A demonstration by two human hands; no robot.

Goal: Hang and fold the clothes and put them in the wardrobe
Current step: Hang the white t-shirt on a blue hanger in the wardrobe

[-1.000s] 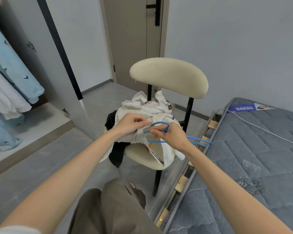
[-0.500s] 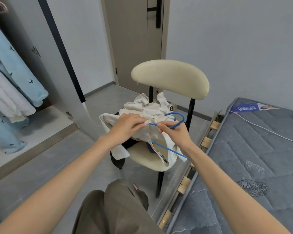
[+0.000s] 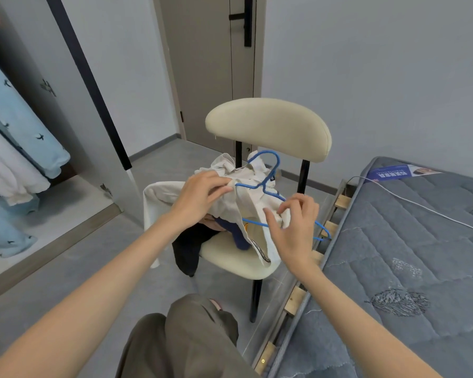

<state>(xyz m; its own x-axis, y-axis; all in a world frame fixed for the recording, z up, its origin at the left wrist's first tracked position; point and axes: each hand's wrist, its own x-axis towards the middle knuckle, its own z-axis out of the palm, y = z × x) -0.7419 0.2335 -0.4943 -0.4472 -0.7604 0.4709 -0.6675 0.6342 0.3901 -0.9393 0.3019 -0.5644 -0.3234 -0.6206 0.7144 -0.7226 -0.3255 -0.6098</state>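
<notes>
We see the grey quilted mattress (image 3: 407, 255) filling the right side of the frame, its wooden slats showing along its left edge. At the far left the wardrobe (image 3: 66, 205) stands open, with a light blue garment (image 3: 25, 118) and a white one (image 3: 8, 165) hanging inside. A closed door (image 3: 208, 77) sits at the top centre.

In the middle stands the cream chair (image 3: 268, 126) on black legs, just beside the mattress. Our own knee in olive trousers (image 3: 189, 345) shows at the bottom centre.

Over the chair seat we hold up the cream garment (image 3: 254, 203), with one part draped down towards the left. A dark garment (image 3: 189, 249) lies under it on the seat and hangs over the seat's left edge.

Our left hand (image 3: 200, 200) grips the cream cloth at its upper left, fingers curled over the fabric. Our right hand (image 3: 292, 230), to the lower right, has bent fingers, and thumb and fingertips pinch a fold of the same cloth.

The blue hanger (image 3: 278, 161) is threaded inside the garment: its hook rises in front of the chair back, and its far end pokes out past the right hand.

A white cable (image 3: 421, 205) runs across the mattress at the right.
</notes>
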